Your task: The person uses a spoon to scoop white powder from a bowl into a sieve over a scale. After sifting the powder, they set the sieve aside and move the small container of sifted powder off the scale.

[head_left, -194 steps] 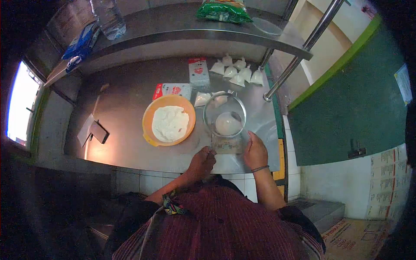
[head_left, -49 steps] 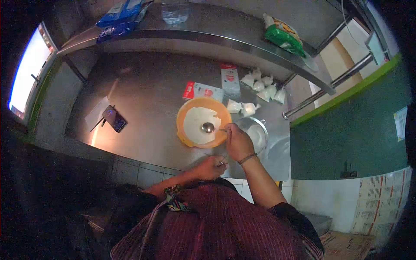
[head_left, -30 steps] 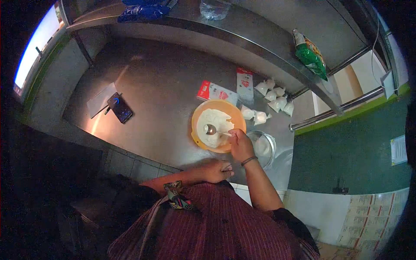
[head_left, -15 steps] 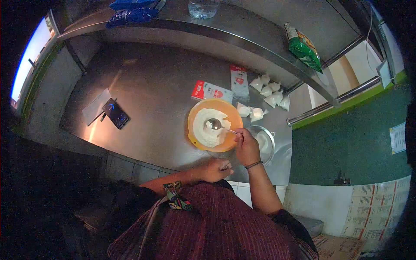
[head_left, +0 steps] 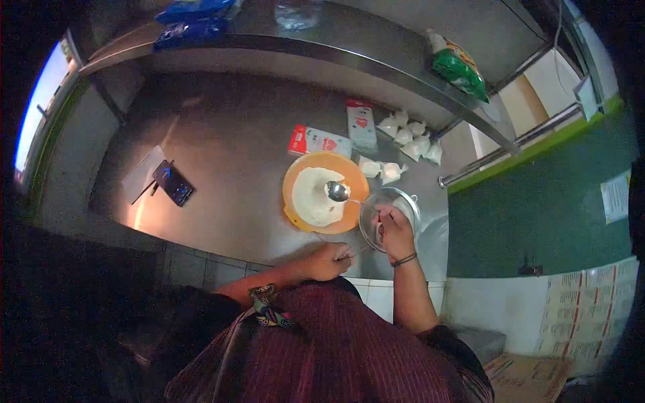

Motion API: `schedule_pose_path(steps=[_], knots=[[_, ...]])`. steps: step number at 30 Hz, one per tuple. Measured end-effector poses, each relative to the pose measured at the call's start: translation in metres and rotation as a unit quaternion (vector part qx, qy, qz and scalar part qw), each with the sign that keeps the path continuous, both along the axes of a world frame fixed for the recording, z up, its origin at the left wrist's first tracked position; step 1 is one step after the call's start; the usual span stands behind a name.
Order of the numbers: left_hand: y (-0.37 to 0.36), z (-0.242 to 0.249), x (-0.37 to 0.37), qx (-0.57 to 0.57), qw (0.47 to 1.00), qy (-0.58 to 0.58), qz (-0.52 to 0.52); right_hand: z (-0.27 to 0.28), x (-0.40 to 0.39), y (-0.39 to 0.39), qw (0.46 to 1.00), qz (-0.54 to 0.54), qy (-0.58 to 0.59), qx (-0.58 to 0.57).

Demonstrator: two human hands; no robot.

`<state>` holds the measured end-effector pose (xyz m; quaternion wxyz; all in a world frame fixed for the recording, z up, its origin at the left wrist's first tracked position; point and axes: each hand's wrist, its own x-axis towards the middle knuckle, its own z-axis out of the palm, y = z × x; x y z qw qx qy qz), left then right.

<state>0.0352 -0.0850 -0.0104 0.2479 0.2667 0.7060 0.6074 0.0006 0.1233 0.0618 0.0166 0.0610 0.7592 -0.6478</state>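
Observation:
A metal spoon [head_left: 338, 191] is held by its handle in my right hand [head_left: 396, 235], whose fingers are closed around it. The spoon's head is over the right side of an orange bowl [head_left: 287, 205] that contains white powder [head_left: 316, 196]. My right hand is above a round metal bowl or strainer [head_left: 363, 225] with something whitish inside. My left hand [head_left: 332, 260] is curled closed at the counter's front edge, just below the orange bowl. Something thin and clear shows beside its fingers, too faint to identify.
Small tied bags of white powder [head_left: 418, 146] sit behind the bowls, along with red-and-white plastic packs [head_left: 316, 141]. A phone [head_left: 173, 183] leans on a stand at left on the steel counter [head_left: 222, 148]. Overhead, a shelf [head_left: 363, 57] carries a green packet [head_left: 460, 70] and blue packets [head_left: 191, 30].
My right hand has moved right, over the metal bowl, drawing the spoon from the powder's middle toward the orange bowl's right side. My left hand stays closed. The view has shifted slightly.

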Motion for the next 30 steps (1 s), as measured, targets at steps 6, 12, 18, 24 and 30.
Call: schedule_pose_path(steps=[6, 12, 18, 24, 30], knots=[[0.014, 0.033, -0.018, -0.115, 0.989, 0.090, -0.008, 0.017, 0.063, 0.065, 0.991, -0.131, 0.024, -0.021], [0.054, 0.002, -0.036, -0.088, 0.991, 0.094, 0.019, 0.001, 0.089, 0.106, 0.970, -0.237, 0.041, 0.032], [0.078, 0.015, -0.048, -0.098, 0.995, -0.001, -0.020, -0.005, 0.079, 0.127, 0.903, -0.244, 0.148, 0.321], [0.094, 0.020, -0.047, -0.138, 0.989, -0.049, -0.014, -0.010, 0.073, 0.138, 0.890, -0.222, 0.093, 0.387], [0.096, -0.020, -0.050, -0.137, 0.965, 0.223, -0.031, -0.012, 0.076, 0.153, 0.910, -0.252, 0.117, 0.307]])
